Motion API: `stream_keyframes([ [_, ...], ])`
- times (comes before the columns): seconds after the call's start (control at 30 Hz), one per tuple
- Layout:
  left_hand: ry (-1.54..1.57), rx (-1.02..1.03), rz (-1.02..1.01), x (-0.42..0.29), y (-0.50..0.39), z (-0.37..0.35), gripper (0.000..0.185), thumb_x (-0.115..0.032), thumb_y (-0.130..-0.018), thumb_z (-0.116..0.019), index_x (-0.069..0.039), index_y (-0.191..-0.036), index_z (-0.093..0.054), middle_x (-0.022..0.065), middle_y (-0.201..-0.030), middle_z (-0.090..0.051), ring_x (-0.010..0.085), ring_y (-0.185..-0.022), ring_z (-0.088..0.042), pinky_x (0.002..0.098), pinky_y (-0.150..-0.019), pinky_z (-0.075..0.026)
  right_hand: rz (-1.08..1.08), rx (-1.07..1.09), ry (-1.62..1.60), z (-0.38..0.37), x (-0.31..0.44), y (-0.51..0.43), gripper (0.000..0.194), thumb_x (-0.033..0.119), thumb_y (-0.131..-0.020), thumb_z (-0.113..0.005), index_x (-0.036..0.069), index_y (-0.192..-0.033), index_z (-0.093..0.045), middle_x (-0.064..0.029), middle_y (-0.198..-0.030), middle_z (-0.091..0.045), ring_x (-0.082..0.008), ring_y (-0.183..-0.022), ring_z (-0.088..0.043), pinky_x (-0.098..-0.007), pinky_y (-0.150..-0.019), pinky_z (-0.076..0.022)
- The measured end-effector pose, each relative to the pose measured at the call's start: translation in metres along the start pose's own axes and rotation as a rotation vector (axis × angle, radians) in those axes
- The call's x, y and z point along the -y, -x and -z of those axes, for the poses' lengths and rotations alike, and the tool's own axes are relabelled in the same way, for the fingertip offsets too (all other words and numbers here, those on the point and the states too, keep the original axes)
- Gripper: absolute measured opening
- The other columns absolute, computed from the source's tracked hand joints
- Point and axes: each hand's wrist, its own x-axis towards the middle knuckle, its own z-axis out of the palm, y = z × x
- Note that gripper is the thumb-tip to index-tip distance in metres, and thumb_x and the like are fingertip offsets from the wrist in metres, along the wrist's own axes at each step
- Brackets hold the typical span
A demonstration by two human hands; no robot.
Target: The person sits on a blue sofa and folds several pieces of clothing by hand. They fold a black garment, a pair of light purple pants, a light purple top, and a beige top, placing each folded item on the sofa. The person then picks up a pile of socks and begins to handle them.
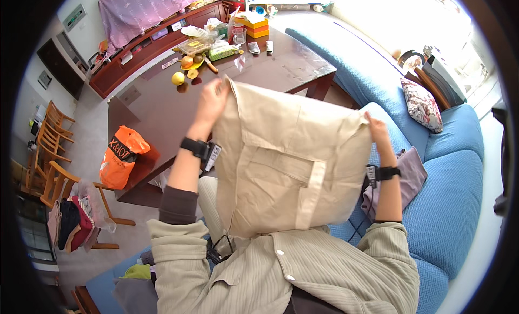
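A beige fabric item [279, 160], with a long seam and a paler strip of cloth on it, is stretched out above my lap; whether it is a bag or a garment I cannot tell. My left hand [213, 101] pinches its upper left corner. At the upper right corner, my right hand [377, 129] grips the cloth between thumb and fingers. Both wrists wear black straps with small printed tags. The cloth hides part of my legs and the table's near edge.
A dark glossy table [154, 107] bears fruit, a knife [211, 65], packages, a glass mug [239, 35] and an orange plastic bag [121, 158]. Blue sofa [442, 192] on the right, with mauve cloth [409, 172]. Folded clothes [75, 223] lie on a wooden chair at left; more clothes lie lower left.
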Motion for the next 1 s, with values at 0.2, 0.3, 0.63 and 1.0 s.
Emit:
stream_keyframes([
  [0.2, 0.302, 0.156, 0.090, 0.092, 0.088, -0.094, 0.017, -0.010, -0.092, -0.061, 0.000, -0.106, -0.062, 0.0157, -0.098, -0.069, 0.0238, -0.089, -0.067, 0.0344, -0.079, -0.051, -0.091, 0.132, -0.120, -0.062, -0.124, 0.031, 0.025, 0.023, -0.091, -0.066, 0.000, -0.104, -0.068, -0.0069, -0.086, -0.070, -0.0123, -0.078, -0.065, -0.0245, -0.064, -0.0486],
  [0.3, 0.179, 0.052, 0.111, 0.094, 0.114, -0.107, 0.018, -0.009, -0.091, -0.062, 0.001, -0.106, -0.060, 0.0145, -0.100, -0.067, 0.0248, -0.086, -0.066, 0.0343, -0.080, -0.052, -0.020, 0.069, 0.050, -0.076, -0.128, 0.065, 0.027, 0.020, -0.092, -0.065, -0.001, -0.109, -0.065, -0.0088, -0.092, -0.070, -0.0127, -0.080, -0.065, -0.0255, -0.068, -0.0501],
  [0.63, -0.065, 0.750, 0.322, 0.050, 0.174, -0.081, 0.051, -0.039, -0.078, -0.078, 0.001, -0.099, -0.056, 0.0146, -0.089, -0.062, 0.0208, -0.082, -0.060, 0.0327, -0.076, -0.049, -0.272, 0.924, 0.022, -0.134, -0.053, 0.183, 0.107, 0.051, -0.077, -0.077, -0.009, -0.146, -0.023, -0.0259, -0.110, -0.062, -0.0286, -0.090, -0.066, -0.0314, -0.085, -0.0499],
  [1.0, 0.809, 1.165, 0.606, 0.029, 0.165, -0.039, 0.023, -0.011, -0.091, -0.064, 0.002, -0.109, -0.060, 0.0103, -0.088, -0.070, 0.0178, -0.083, -0.068, 0.0299, -0.081, -0.052, -0.386, 0.583, -0.736, -0.107, -0.050, 0.132, 0.040, 0.009, -0.092, -0.057, -0.004, -0.129, -0.052, -0.0019, -0.094, -0.062, -0.0076, -0.075, -0.059, -0.0228, -0.069, -0.0513],
])
